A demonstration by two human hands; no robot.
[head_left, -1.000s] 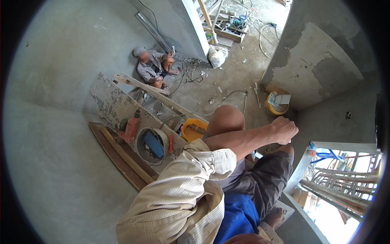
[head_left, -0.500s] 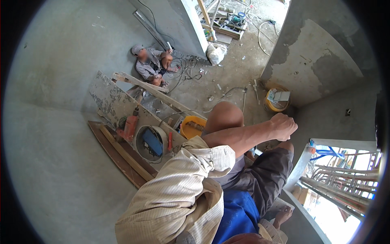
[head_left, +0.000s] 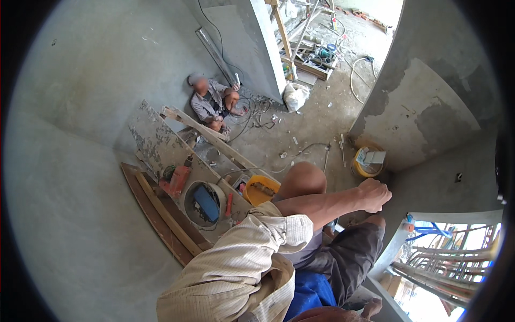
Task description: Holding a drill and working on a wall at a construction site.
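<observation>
My left arm, in a cream striped sleeve point(head_left: 230, 268), stretches to the right above my bent knees point(head_left: 304, 180). My left hand point(head_left: 375, 195) is closed in a fist, and nothing sticks out of it. Low at the right, my right hand point(head_left: 371, 308) shows only in part beside the pale ledge below the window opening; its fingers are too hidden to read. On the plank platform point(head_left: 153, 124) to my left are a red power drill point(head_left: 175, 180), a bucket point(head_left: 189, 196) with a blue item point(head_left: 206, 203) inside, a red-handled tool point(head_left: 229, 205) and a yellow tub point(head_left: 268, 189).
Another person point(head_left: 208, 104) sits on the floor by the far wall, holding a white object point(head_left: 237, 79). Cables and debris lie on the floor. A yellow bucket point(head_left: 369, 161) stands by the right wall, and a white sack point(head_left: 296, 96) near the doorway. Pipes show beyond the window opening.
The view has tilted, so the room sits lower in the picture. My left fist keeps its pose above my knees. My right hand has slid toward the lower edge and shows less.
</observation>
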